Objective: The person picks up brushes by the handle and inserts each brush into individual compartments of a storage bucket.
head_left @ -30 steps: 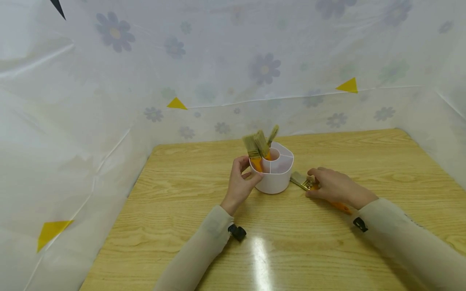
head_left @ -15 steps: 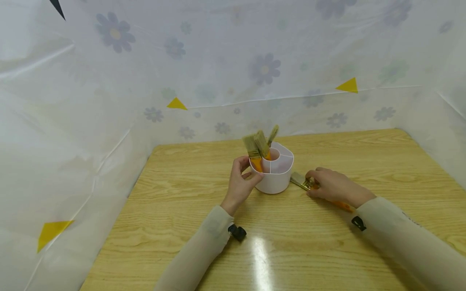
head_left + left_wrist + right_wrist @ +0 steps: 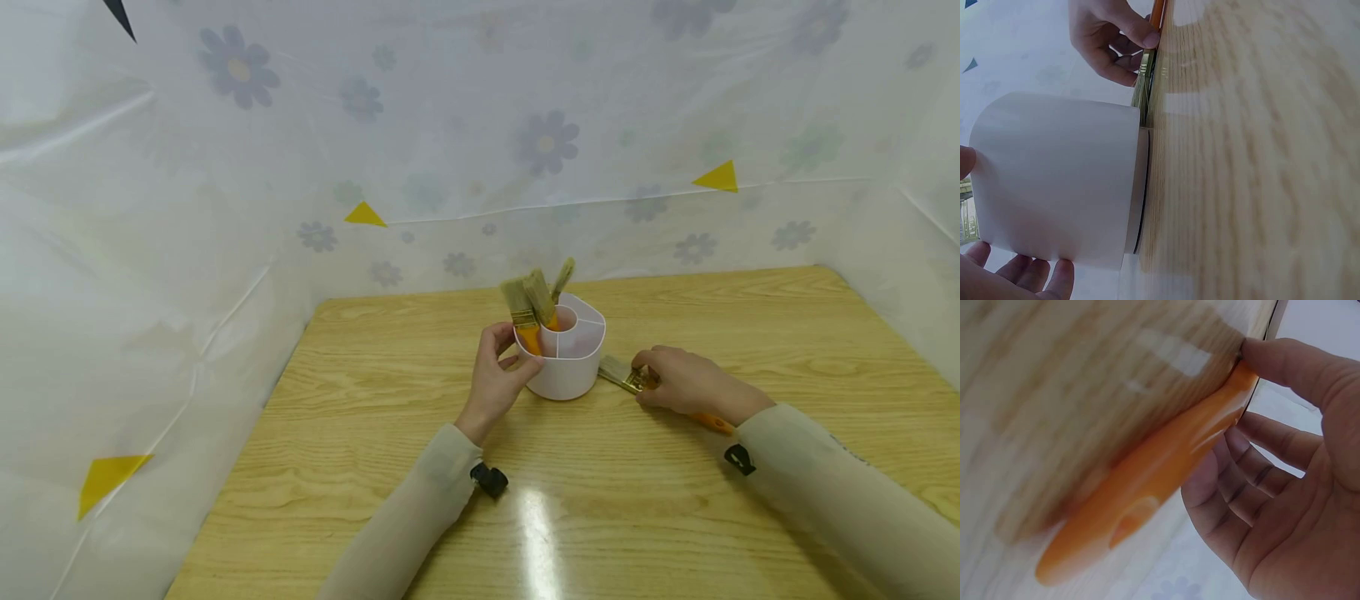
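My left hand (image 3: pixel 495 379) grips the left side of a white divided holder (image 3: pixel 564 382), thumb at its front and fingers round the side. In the left wrist view the holder's plain wall (image 3: pixel 1060 178) stands between thumb and fingertips. Three paintbrushes stand bristles up in it; one wide paintbrush (image 3: pixel 517 304) leans in the left compartment. Right of the holder, my right hand (image 3: pixel 690 383) pinches a flat-lying paintbrush between thumb and fingers near the metal band. Its bristles (image 3: pixel 615 368) lie close beside the holder's base; its orange handle (image 3: pixel 1141 478) rests low along the table in the right wrist view.
The wooden table (image 3: pixel 375 400) reaches back to a white flowered plastic sheet (image 3: pixel 450 125), which also hangs at the left and right. Yellow tape pieces (image 3: pixel 365 214) mark the sheet. The holder's right-hand compartments (image 3: pixel 581 337) show no brushes.
My right hand and the handle end of the lying paintbrush have shifted very slightly. The left hand and the holder have stayed where they were.
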Tool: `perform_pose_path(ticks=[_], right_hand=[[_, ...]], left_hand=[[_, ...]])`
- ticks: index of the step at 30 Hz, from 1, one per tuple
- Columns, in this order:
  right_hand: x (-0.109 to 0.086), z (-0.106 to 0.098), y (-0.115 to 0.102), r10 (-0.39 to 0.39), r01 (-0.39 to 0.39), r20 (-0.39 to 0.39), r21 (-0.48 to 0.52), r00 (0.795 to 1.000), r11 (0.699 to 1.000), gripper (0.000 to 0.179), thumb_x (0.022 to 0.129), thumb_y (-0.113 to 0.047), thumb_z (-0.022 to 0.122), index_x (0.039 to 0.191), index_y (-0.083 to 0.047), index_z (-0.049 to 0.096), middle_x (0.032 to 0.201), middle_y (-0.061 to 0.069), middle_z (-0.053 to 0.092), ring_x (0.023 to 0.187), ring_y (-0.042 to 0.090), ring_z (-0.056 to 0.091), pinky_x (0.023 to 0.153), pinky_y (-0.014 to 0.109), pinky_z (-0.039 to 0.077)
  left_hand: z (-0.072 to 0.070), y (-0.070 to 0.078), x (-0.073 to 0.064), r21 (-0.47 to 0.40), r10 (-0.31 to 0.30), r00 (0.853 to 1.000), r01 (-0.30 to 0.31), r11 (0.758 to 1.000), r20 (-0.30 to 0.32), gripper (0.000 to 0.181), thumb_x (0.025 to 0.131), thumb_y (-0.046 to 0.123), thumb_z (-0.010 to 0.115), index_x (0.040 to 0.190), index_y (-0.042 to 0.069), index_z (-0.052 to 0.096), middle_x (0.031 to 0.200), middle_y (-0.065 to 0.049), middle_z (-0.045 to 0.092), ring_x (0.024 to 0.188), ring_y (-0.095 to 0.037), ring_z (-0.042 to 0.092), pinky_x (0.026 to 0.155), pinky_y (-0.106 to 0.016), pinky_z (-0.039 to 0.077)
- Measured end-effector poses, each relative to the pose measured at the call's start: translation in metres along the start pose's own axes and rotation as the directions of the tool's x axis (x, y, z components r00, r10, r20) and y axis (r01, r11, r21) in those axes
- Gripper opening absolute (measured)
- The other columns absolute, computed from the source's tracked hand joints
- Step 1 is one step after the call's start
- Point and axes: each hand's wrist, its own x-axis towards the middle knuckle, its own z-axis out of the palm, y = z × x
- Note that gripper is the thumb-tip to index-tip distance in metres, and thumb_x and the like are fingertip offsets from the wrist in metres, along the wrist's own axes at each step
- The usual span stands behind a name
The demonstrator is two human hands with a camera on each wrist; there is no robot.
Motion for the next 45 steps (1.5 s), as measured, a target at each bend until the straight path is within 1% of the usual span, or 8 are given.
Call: perform_pose_path(ticks=[1, 6, 8, 17, 24, 29, 36, 45], right_hand=[[0.000, 0.000, 0.000, 0.002, -0.002, 0.001, 0.002, 1.000, 1.000, 0.047, 0.083, -0.027, 0.074, 0.120, -0.001, 0.059, 0.099, 0.008, 0.061, 0.088, 0.025, 0.060, 0.073, 0.045, 0.050], [0.000, 0.000, 0.001, 0.003, -0.003, 0.000, 0.009, 1.000, 1.000, 0.047, 0.083, -0.027, 0.074, 0.120, 0.000, 0.060, 0.098, 0.007, 0.061, 0.088, 0.024, 0.059, 0.073, 0.045, 0.050], [-0.001, 0.000, 0.001, 0.000, 0.000, -0.002, 0.015, 1.000, 1.000, 0.047, 0.083, -0.027, 0.074, 0.119, 0.000, 0.060, 0.098, 0.007, 0.061, 0.088, 0.024, 0.059, 0.073, 0.045, 0.050], [-0.002, 0.001, 0.004, 0.005, -0.004, -0.025, 0.008, 1.000, 1.000, 0.045, 0.083, -0.025, 0.072, 0.119, -0.002, 0.060, 0.096, 0.005, 0.059, 0.085, 0.021, 0.057, 0.070, 0.043, 0.049], [-0.003, -0.001, 0.006, 0.029, -0.028, -0.035, 0.014, 0.999, 0.999, 0.046, 0.083, -0.026, 0.072, 0.120, -0.003, 0.059, 0.099, 0.008, 0.060, 0.089, 0.026, 0.059, 0.070, 0.046, 0.049], [-0.004, -0.001, 0.006, 0.040, -0.039, -0.056, 0.012, 0.998, 0.999, 0.048, 0.083, -0.028, 0.071, 0.122, -0.004, 0.058, 0.101, 0.009, 0.060, 0.091, 0.028, 0.059, 0.071, 0.047, 0.049], [-0.004, -0.004, 0.006, 0.047, -0.046, -0.087, 0.013, 0.995, 0.999, 0.050, 0.082, -0.029, 0.071, 0.123, -0.004, 0.058, 0.101, 0.009, 0.060, 0.089, 0.026, 0.059, 0.067, 0.045, 0.049], [-0.004, -0.005, 0.005, 0.047, -0.045, -0.135, 0.016, 0.990, 0.999, 0.049, 0.083, -0.031, 0.071, 0.123, -0.006, 0.058, 0.101, 0.008, 0.059, 0.088, 0.024, 0.058, 0.066, 0.043, 0.049]], left_hand=[[0.000, 0.002, 0.000, 0.000, -0.003, 1.000, 0.003, 1.000, 0.003, 0.063, 0.084, 0.008, 0.071, 0.136, 0.001, 0.036, 0.139, -0.017, 0.041, 0.131, -0.031, 0.039, 0.103, -0.053, 0.036], [-0.001, 0.025, -0.006, -0.003, -0.005, 1.000, 0.005, 1.000, 0.018, 0.061, 0.085, 0.002, 0.068, 0.134, -0.007, 0.034, 0.138, -0.024, 0.040, 0.130, -0.037, 0.038, 0.103, -0.057, 0.034], [-0.001, 0.032, -0.009, -0.004, -0.002, 1.000, 0.002, 1.000, 0.018, 0.059, 0.085, 0.002, 0.067, 0.133, -0.008, 0.035, 0.137, -0.024, 0.040, 0.129, -0.038, 0.039, 0.102, -0.057, 0.034], [-0.001, 0.035, -0.010, -0.009, -0.003, 1.000, 0.003, 1.000, 0.022, 0.060, 0.085, 0.003, 0.068, 0.133, -0.007, 0.034, 0.137, -0.024, 0.040, 0.129, -0.037, 0.039, 0.102, -0.057, 0.034], [-0.002, 0.034, -0.010, -0.006, -0.004, 1.000, 0.004, 1.000, 0.029, 0.060, 0.086, 0.003, 0.068, 0.134, -0.007, 0.034, 0.137, -0.024, 0.040, 0.130, -0.037, 0.039, 0.103, -0.057, 0.034], [-0.002, 0.034, -0.010, -0.002, -0.002, 1.000, 0.002, 1.000, 0.031, 0.060, 0.086, 0.003, 0.068, 0.134, -0.007, 0.034, 0.137, -0.024, 0.040, 0.129, -0.037, 0.039, 0.103, -0.057, 0.034], [-0.001, 0.035, -0.010, 0.003, -0.001, 1.000, 0.000, 1.000, 0.028, 0.061, 0.085, 0.004, 0.069, 0.134, -0.008, 0.034, 0.137, -0.024, 0.040, 0.129, -0.038, 0.039, 0.102, -0.058, 0.034], [-0.002, 0.037, -0.010, 0.004, 0.001, 1.000, -0.001, 1.000, 0.031, 0.060, 0.086, 0.003, 0.068, 0.134, -0.008, 0.034, 0.137, -0.025, 0.039, 0.129, -0.039, 0.038, 0.103, -0.058, 0.034]])
